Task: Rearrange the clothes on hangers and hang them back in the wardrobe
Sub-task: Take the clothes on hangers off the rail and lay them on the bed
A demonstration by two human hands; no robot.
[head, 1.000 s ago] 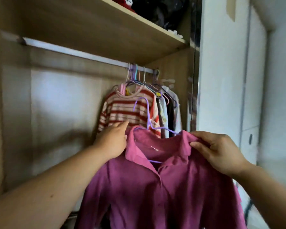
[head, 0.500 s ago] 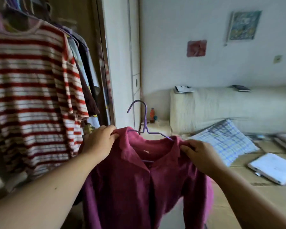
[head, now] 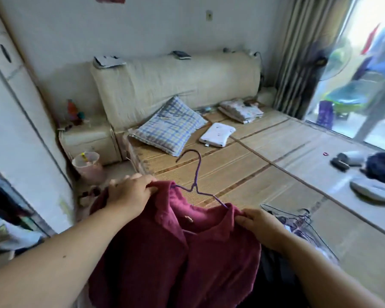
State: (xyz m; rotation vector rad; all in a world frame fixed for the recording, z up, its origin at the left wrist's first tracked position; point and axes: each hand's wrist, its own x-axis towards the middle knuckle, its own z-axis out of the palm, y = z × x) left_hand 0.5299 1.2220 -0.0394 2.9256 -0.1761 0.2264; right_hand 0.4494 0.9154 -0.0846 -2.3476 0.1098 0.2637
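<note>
Left hand (head: pixel 129 192) and right hand (head: pixel 262 225) grip the shirt (head: pixel 176 252); spare hangers (head: pixel 298 221) lie beside, a pillow (head: pixel 169 127) beyond on the bed (head: pixel 276 152).

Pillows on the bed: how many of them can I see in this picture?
2. A blue checked pillow leans near the headboard; a small white pillow lies flat to its right. The folded bundle behind may hide another.

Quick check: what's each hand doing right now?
Left hand: grips the maroon shirt at its collar.
Right hand: pinches the same shirt's other shoulder.
</note>
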